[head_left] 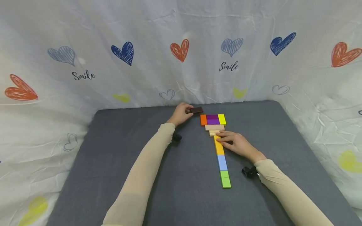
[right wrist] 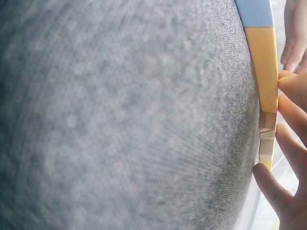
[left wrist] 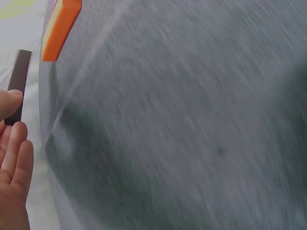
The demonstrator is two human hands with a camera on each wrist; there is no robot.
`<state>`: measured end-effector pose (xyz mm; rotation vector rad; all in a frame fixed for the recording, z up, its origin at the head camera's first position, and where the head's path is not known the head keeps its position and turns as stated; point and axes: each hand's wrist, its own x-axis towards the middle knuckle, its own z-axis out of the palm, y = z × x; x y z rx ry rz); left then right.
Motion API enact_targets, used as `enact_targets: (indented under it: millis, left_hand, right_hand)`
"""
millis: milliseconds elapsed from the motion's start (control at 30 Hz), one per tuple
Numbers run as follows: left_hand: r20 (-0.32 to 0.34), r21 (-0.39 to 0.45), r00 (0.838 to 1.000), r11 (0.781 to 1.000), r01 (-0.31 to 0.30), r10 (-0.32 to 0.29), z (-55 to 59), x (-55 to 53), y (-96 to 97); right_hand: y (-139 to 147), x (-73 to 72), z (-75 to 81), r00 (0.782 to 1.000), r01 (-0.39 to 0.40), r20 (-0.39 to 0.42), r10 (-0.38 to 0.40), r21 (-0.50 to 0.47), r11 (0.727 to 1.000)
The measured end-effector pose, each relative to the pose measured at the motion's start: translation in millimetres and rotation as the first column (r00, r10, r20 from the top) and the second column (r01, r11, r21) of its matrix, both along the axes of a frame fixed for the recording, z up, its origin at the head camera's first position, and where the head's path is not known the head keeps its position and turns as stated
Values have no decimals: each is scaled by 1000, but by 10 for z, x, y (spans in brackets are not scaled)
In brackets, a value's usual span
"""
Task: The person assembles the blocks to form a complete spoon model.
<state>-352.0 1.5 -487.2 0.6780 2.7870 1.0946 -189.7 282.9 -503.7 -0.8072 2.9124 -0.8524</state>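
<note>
My left hand (head_left: 181,114) pinches one end of a dark brown block (head_left: 196,110) between thumb and fingers, near the table's far edge. In the left wrist view the brown block (left wrist: 19,74) juts out past the thumb. My right hand (head_left: 236,142) rests with extended fingers on the amber block (head_left: 219,148) and the striped wooden block (head_left: 212,133). Beyond them lies a pale wooden block (head_left: 214,127), then a row of orange (head_left: 203,120), purple (head_left: 212,119) and yellow (head_left: 222,119) blocks. A blue block (head_left: 222,162) and a green block (head_left: 225,179) continue the line toward me.
Grey cloth covers the table (head_left: 181,194). A white curtain (head_left: 147,78) printed with hearts and "Smile" hangs behind its far edge and along both sides. Black wrist devices sit at the left cuff (head_left: 167,128) and right cuff (head_left: 264,166).
</note>
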Motion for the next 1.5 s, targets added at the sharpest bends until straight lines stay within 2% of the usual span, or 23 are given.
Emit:
enact_targets:
  millis: [133,367,567,867,1200,1500]
  left_hand:
    - [1,0,1000,1000,-17,17,8,-25,143]
    - [19,-18,999,999,-31,31,35,14,371]
    - [-12,-44,999,998,-43,43,29,46,545]
    - [-58,-84,997,995,-52,47,25,116,770]
    - [-74,-107,993,990,-96,89,-34,166,855]
    - [-49,-129,994,986,-106,101,-40,162,872]
  right_hand:
    - [1,-7,4,1000,-4,-9,4,-3,1000]
    - [0,-18,-2,1000,-4,-13,4,5,1000]
    - [-11,-21,-18,999,-11,-38,11,9,1000]
    - [4,-27,-17,1000,-8,-19,7,-13,1000]
    - [-6,-25,-3,1000,-8,-10,8,-10,1000]
    - [-9,-28,-14,1000,11,-17,-11,0,1000]
